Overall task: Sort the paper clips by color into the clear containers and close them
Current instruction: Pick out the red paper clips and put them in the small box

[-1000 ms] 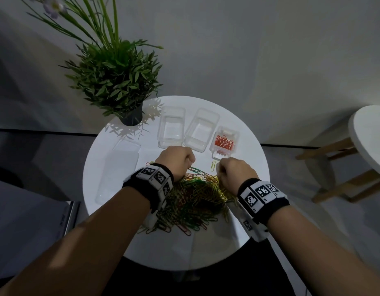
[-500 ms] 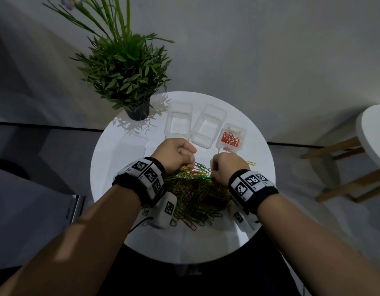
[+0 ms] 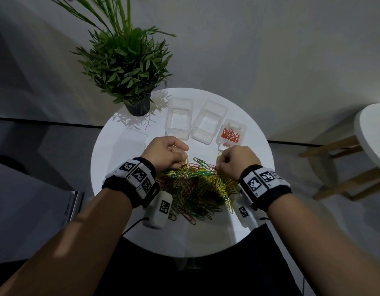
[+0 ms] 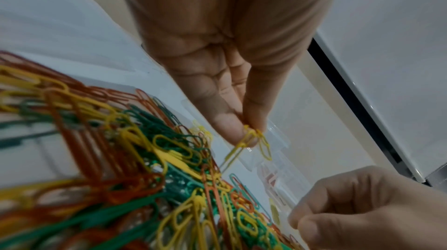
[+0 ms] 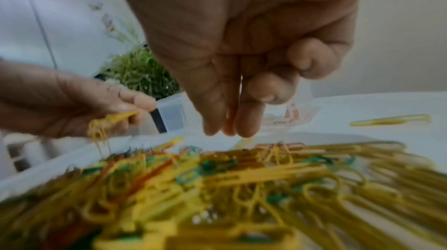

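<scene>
The left hand [image 4: 232, 74] pinches a few thin yellow wire clips [image 4: 251, 141] between thumb and forefinger, now lifted just clear of the pile, so a yellow batch looks ready for a box. The right hand [image 5: 244, 74] has dipped to the heap's far edge, fingers bunched; its catch is unclear. The glossy tangled heap of paper clips [image 3: 195, 184] fills the white round tabletop [image 3: 112, 150] at frame centre. Above it stand three clear plastic containers [image 3: 179, 118], the rightmost holding orange clips [image 3: 230, 134].

3 clear containers [image 3: 179, 118], 1 plant [image 3: 129, 67], 2 hands [image 3: 165, 151], clips [image 3: 195, 184] uncountable.
</scene>
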Tool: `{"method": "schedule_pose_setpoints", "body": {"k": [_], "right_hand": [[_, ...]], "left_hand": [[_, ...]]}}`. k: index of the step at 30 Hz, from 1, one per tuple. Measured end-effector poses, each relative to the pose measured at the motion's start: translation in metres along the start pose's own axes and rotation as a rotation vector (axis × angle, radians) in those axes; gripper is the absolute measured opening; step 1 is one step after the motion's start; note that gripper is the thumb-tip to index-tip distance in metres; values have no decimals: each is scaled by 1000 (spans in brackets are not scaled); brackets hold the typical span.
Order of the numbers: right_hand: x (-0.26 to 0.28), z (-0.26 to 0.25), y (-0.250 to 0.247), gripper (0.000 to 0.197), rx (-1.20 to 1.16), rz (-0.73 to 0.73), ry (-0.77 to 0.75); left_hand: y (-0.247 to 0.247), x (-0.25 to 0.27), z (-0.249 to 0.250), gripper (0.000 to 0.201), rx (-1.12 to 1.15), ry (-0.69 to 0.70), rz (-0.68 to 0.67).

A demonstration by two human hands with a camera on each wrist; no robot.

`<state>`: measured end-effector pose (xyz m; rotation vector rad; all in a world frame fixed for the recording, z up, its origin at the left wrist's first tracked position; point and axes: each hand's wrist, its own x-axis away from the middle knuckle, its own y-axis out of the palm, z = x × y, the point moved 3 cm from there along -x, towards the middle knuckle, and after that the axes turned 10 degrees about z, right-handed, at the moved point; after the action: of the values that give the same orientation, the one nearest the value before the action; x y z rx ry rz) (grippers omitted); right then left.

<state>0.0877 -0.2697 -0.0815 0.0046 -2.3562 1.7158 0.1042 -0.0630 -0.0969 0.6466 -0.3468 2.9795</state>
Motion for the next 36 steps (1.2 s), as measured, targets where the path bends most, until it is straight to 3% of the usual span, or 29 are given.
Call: {"method": "schedule_pose_setpoints", "body": {"k": [4,7,13,17,20,25,29,33,36], "right_hand": [[2,-12,10,18,105,-18,-70],[-2,-20,17,15,176,-29,-126],[-7,-19,24,11,163,-112,-113],[-3,-8,15,9,-46,-35,-70],[0,8,10,6,-399,-2,41],[5,27,1,22,-856,-2,160],[15,33,3,28,-928,-69,208],[22,39,8,32,-1009,-148,378],[25,47,10,33,-1167,-172,540]], "left_hand": [[-5,5,-2,14,-28,35,44],[-9,2,-3,14,-98,59,77],[-2,0,-2,24,-638,277,123],[18,-1,7,15,-781,404,108],[35,-4,15,18,-938,468,28],[49,-8,16,27,-1127,495,-92],[53,-7,14,15,-1160,505,-100],[52,-4,12,7,-1150,466,-137],[44,-6,11,4,-1014,416,-101]]}}
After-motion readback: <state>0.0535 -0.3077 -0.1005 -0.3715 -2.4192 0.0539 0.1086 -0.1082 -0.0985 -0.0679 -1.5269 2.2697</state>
